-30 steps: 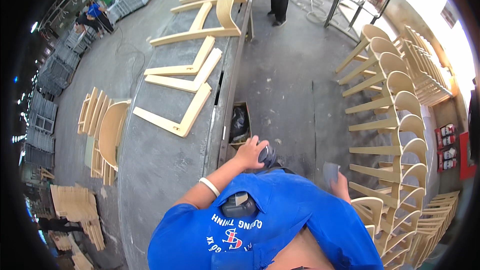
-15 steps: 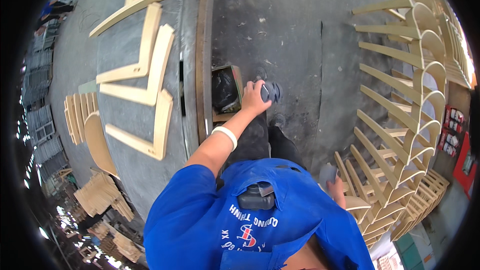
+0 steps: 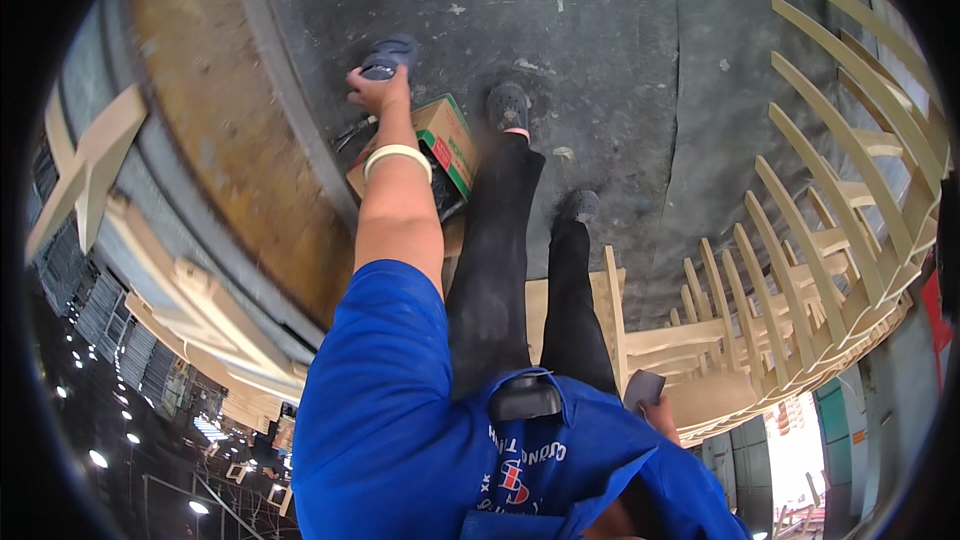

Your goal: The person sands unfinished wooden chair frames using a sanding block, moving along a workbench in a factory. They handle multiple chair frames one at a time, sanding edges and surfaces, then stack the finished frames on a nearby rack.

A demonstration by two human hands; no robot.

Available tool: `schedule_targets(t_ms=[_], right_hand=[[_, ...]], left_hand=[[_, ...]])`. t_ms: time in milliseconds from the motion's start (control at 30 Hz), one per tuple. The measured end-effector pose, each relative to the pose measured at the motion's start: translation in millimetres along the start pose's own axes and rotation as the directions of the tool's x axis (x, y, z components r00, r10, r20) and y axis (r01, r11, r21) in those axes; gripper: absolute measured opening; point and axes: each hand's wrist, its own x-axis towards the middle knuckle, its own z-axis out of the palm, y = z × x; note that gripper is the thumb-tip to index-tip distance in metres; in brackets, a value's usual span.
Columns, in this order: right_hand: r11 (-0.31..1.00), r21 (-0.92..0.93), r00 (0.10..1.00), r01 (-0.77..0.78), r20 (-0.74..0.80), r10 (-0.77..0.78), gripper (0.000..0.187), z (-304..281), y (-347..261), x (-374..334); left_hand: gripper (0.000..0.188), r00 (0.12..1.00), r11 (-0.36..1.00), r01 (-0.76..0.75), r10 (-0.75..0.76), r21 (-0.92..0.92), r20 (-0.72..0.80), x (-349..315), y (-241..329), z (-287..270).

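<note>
My left arm, with a pale band on the wrist, stretches forward and left over the floor. At its end my left hand (image 3: 378,93) is closed on a dark grey, rounded tool that looks like a palm sander (image 3: 392,52). A dark cord or hose (image 3: 352,130) shows near that hand. Low on the right, my right hand (image 3: 660,414) grips a flat grey piece that looks like sandpaper (image 3: 643,389); its fingers are partly hidden. Just below the left hand, beside my leg, stands a tan and green cardboard box (image 3: 440,130) with black plastic in it.
Along the left runs a workbench, its brown edge (image 3: 215,90) near my arm. Pale wooden frame parts (image 3: 100,165) lie on it. A long row of stacked curved wooden chair parts (image 3: 800,340) fills the right side, legs pointing inward. Dark floor (image 3: 600,70) lies ahead with scraps on it.
My view has swung down and toward the bench. My left hand has carried the sander forward and left, past the cardboard box. The right hand still holds the grey piece low on the right.
</note>
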Motion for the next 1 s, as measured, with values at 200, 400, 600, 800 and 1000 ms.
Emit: schedule_targets(t_ms=[200,400,600,800,1000], right_hand=[[0.995,0.089,0.999,-0.039,-0.028,0.042,0.045,10,-38,25],[0.992,0.033,0.992,-0.125,0.013,0.125,0.041,13,-35,29],[0.992,0.022,0.989,-0.127,0.076,0.125,0.043,8,-38,36],[0.986,-0.149,0.997,0.076,-0.005,-0.077,0.045,-13,-43,59],[0.967,-0.192,0.983,0.165,-0.043,-0.176,0.047,-37,-23,79]], left_hand=[[0.081,0.980,0.975,0.197,-0.195,0.103,-0.030,64,-43,53],[0.084,0.893,0.896,0.444,-0.443,-0.016,-0.081,93,-88,68],[0.094,0.898,0.895,0.440,-0.437,0.071,-0.052,98,-94,50],[0.092,0.956,0.945,0.293,-0.294,0.147,-0.013,31,-64,44],[0.073,0.729,0.790,-0.555,0.613,-0.261,0.304,-103,-72,30]])
